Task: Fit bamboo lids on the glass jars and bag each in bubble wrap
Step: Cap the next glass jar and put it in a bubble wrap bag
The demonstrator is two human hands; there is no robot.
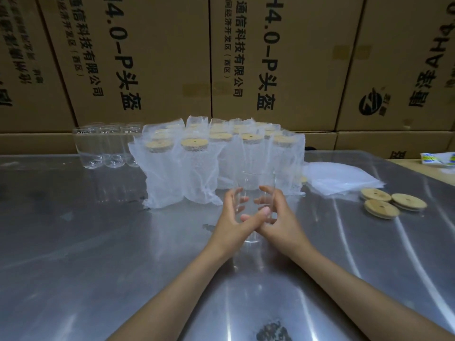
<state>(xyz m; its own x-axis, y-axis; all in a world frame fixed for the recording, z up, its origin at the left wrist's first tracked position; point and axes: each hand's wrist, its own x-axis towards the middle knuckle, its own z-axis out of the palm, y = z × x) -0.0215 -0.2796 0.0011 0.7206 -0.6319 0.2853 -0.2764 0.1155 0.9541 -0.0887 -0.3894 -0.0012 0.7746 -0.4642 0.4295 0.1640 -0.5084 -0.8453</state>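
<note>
A clear glass jar (253, 183) without a lid stands upright on the steel table (98, 242), in the middle. My left hand (234, 217) curls round its left side and my right hand (278, 215) round its right side, thumbs crossing in front. Three bamboo lids (391, 203) lie loose on the table at the right. A stack of flat bubble-wrap bags (339, 180) lies just behind them. Behind the jar stand several lidded jars in bubble wrap (197, 163).
Several bare glass jars (105, 146) stand at the back left. Large printed cardboard boxes (172, 57) form a wall behind the table. A small printed packet (438, 158) lies at the far right edge.
</note>
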